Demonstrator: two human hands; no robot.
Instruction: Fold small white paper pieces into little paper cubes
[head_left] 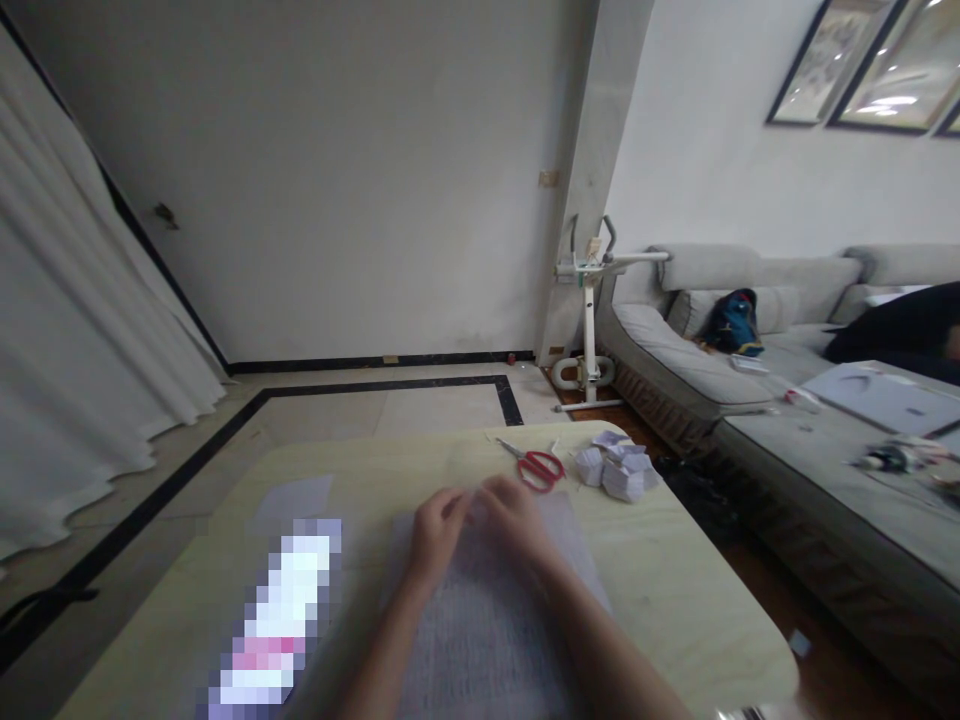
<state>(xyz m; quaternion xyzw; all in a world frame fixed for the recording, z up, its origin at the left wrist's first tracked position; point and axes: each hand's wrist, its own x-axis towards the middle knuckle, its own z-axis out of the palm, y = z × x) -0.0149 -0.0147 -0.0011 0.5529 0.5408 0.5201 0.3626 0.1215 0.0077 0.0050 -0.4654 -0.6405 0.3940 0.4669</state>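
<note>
A greyish printed sheet (480,640), which looks like paper, lies on the light wooden table (675,590) in front of me. Over its far edge, my left hand (437,532) is closed, with thumb and fingers pinched together. My right hand (514,518) is beside it, curled closed and blurred by motion. The fingertips of both hands almost meet, and what they pinch is too small and blurred to make out. Just beyond my right hand lie scissors (541,470) with red handles, their blades pointing away to the left.
Crumpled or folded papers (619,467) sit near the table's far right corner. A pale paper piece (292,500) and a lit, pixelated screen (281,610) are on the left. Beyond are a grey sofa (675,375), an exercise machine (590,320) and a white curtain (82,330).
</note>
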